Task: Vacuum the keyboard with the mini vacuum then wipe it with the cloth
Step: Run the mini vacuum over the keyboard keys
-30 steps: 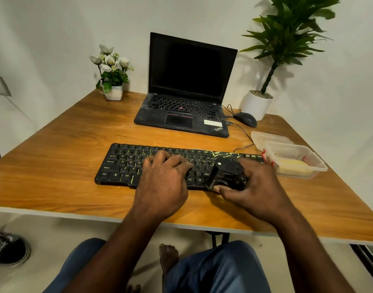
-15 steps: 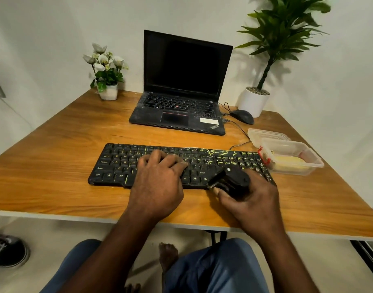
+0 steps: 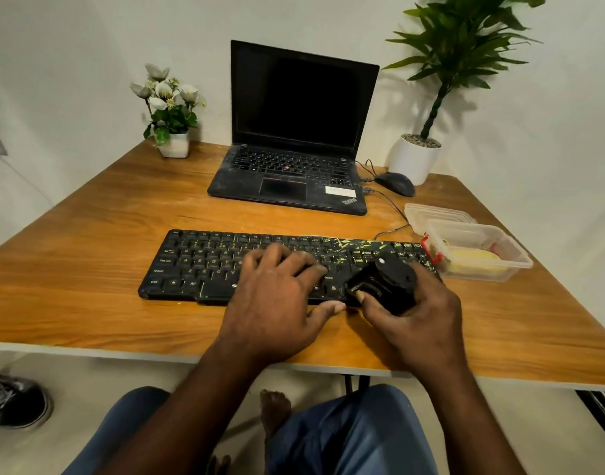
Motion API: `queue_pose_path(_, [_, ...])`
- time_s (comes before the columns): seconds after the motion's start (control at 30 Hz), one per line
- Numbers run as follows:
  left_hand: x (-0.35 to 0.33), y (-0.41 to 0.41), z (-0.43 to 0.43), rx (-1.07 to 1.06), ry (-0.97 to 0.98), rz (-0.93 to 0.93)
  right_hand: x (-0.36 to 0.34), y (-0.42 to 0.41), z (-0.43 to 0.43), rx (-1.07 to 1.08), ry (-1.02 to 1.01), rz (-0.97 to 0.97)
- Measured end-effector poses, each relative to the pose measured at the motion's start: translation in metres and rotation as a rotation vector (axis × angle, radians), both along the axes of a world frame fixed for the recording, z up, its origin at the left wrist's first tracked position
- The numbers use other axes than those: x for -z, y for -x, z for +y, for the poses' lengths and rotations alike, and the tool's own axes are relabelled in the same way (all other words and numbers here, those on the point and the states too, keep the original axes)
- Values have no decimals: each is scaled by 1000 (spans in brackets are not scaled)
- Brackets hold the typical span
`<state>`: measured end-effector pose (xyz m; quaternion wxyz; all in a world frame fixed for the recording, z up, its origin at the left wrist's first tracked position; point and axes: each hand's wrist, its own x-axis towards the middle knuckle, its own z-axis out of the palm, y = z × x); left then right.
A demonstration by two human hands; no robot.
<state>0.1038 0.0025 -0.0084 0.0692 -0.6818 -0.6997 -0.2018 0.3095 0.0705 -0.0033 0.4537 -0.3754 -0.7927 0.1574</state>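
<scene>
On my remote feed, a seated person works at a wooden bench (image 3: 88,303). The left hand (image 3: 277,303) lies flat on the middle of a black keyboard (image 3: 198,265), its fingers straight, spread and grasping nothing, the thumb resting past the keyboard's near edge. The right hand (image 3: 421,323) has its fingers curled round a black mini vacuum (image 3: 386,282). I see the thumb pressed against the vacuum's lower end.

The mini vacuum sits tilted just right of the left fingers, its lower end down on the keyboard's near right-hand keys. I cannot tell whether it is running. Yellow-green flecks streak the keys just beyond the right fingers.

Right of those fingers, touching or nearly touching the keyboard's end, stands a clear plastic container (image 3: 513,265) with a red clip. It holds a pale yellow item (image 3: 472,262) that I cannot identify, and its lid (image 3: 438,214) lies just behind it.

Well beyond both sets of fingers, an open ThinkPad laptop (image 3: 294,166) shows a dark screen, with a black mouse (image 3: 395,184) on its right. A pot of white flowers (image 3: 172,145) stands at the far left corner and a leafy potted plant (image 3: 414,159) at the far right. Blue jeans and 1 bare foot show under the bench.
</scene>
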Motion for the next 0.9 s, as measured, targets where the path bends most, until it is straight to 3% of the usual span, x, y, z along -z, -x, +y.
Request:
queue_pose_path(0.33, [0, 4, 2, -8, 26, -9, -60, 14, 32, -277, 56, -642])
queue_pose_path(0.4, [0, 4, 3, -17, 32, 0, -65, 11, 35, -322, 92, -642])
queue_pose_path(0.53, [-1, 4, 2, -18, 29, 6, -60, 15, 35, -213, 25, -553])
queue_pose_path(0.63, [-1, 4, 2, -14, 30, -3, -60, 13, 34, -294, 146, -559])
queue_pose_path(0.77, [0, 4, 2, -17, 23, -8, -58, 11, 39, -194, 114, -470])
queue_pose_path(0.9, [0, 4, 3, -15, 23, -9, -61, 8, 37, -375, 258, -508])
